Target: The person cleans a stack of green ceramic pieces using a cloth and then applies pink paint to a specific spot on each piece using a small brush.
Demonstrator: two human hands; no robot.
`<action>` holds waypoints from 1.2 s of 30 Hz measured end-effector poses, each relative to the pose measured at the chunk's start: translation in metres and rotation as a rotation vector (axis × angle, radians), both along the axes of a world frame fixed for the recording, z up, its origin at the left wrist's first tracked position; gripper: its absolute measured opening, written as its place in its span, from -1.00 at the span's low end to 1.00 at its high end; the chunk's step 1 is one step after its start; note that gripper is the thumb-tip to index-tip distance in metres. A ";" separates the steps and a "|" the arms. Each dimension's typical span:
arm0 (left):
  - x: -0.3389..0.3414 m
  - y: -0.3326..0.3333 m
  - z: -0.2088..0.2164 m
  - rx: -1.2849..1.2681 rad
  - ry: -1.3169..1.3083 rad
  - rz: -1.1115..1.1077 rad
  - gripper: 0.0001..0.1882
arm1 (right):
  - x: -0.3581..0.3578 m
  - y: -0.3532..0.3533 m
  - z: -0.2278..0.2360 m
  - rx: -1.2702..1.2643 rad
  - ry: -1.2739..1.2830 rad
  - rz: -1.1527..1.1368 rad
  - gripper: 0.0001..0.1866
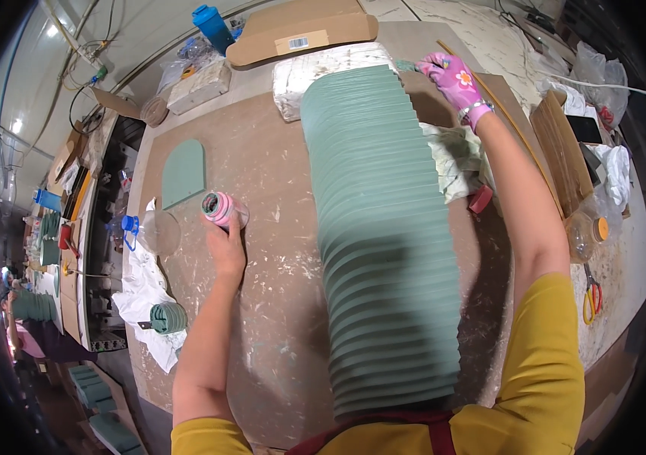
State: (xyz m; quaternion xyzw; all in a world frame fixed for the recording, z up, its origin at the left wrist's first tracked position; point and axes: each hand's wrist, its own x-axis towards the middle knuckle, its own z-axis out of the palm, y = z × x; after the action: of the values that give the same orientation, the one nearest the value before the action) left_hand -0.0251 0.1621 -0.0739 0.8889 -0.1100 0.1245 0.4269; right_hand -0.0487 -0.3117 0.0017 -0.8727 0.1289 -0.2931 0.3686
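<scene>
My bare left hand (226, 246) is wrapped round a small pink jar (221, 210); its mouth faces up, with dark green stains inside. A long row of green arch-shaped boards (384, 227), leaning one on another, runs from my body to the far side of the table. My right hand (453, 80), in a pink flowered glove, is at the far right end of that row. Its fingers are curled together beside a small greenish piece (406, 66); what they pinch is too small to make out. One single green board (185, 173) lies flat at the left.
A white wrapped block (289, 91) backs the row's far end. A cloth (459, 155) and a red block (480, 199) lie to its right, near a thin stick (520, 121). Scissors (591, 296) and a clear jar (582, 239) are at right. A green-stained brush (167, 318) lies at left.
</scene>
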 end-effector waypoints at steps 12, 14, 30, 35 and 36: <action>0.002 0.003 -0.004 0.016 0.010 0.020 -0.35 | 0.011 -0.005 -0.001 -0.215 0.103 -0.118 -0.70; 0.002 0.005 -0.004 0.028 0.012 0.024 -0.34 | 0.011 -0.002 0.002 -0.191 0.100 -0.073 -0.70; 0.000 0.003 -0.002 0.040 -0.007 0.035 -0.38 | 0.009 0.003 -0.006 0.251 -0.062 0.095 -0.65; 0.003 0.006 -0.007 0.044 -0.007 0.030 -0.38 | 0.000 0.000 -0.003 0.224 0.091 0.123 -0.66; 0.003 0.006 -0.008 0.058 -0.022 0.028 -0.38 | 0.000 -0.004 -0.005 0.224 0.092 0.125 -0.66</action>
State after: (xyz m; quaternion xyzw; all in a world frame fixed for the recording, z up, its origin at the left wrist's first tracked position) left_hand -0.0223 0.1679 -0.0814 0.9009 -0.1059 0.1369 0.3981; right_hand -0.0486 -0.3156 -0.0034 -0.8448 0.1232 -0.2131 0.4751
